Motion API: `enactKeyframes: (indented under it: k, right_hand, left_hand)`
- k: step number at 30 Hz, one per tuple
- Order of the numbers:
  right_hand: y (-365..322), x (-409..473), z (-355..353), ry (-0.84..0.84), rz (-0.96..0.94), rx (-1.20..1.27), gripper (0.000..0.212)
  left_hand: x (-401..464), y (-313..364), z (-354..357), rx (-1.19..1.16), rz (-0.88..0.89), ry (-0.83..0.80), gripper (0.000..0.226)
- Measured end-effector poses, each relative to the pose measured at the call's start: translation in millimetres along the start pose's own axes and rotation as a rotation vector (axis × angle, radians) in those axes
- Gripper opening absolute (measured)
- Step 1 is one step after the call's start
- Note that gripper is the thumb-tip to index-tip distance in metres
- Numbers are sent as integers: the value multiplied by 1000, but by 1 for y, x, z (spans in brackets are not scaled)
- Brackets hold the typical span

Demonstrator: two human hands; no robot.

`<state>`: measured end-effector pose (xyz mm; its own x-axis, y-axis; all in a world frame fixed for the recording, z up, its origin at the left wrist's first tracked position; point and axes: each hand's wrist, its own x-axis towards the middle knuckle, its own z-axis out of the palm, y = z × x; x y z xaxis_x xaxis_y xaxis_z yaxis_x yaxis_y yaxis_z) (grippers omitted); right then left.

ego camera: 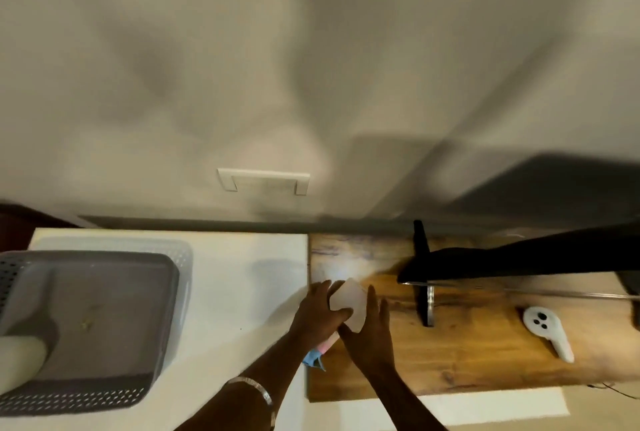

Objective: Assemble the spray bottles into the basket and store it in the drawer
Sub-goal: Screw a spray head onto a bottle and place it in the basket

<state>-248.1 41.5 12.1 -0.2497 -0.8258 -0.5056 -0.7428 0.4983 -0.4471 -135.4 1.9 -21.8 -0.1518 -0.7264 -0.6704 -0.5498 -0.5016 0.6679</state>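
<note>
Pale wall (311, 50) behind, with white switch plate (263, 181) low on it. White table (242, 292) on left, wooden table (467, 344) butted against its right edge. Grey perforated basket (114, 299) on white table, well left of both hands, with pale bottle-like shape (20, 358) leaning into its near left corner; too blurred to name for sure. Translucent spray bottle (349, 306) lying tilted over near-left part of wooden table, just right of seam. Left hand (318, 313) curled around bottle's left side, silver bracelet (252, 387) on that wrist. Right hand (370, 330) at bottle's right side, fingers fairly straight and laid against it. Pink and blue part (317, 352) showing under left hand, detail blurred. Black stand (424, 275) upright further right. White controller (547, 332) lying flat near right end of wooden table.
</note>
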Motion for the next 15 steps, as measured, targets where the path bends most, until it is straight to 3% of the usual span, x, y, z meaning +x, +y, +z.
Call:
enactKeyframes:
  k: [6, 15]
  right_hand:
    - [12, 10, 8, 81, -23, 148, 93]
    - [3, 2, -35, -123, -80, 337, 89]
  left_hand:
    - [5, -7, 11, -145, 0, -87, 58]
    - [-31, 31, -41, -285, -71, -119, 39]
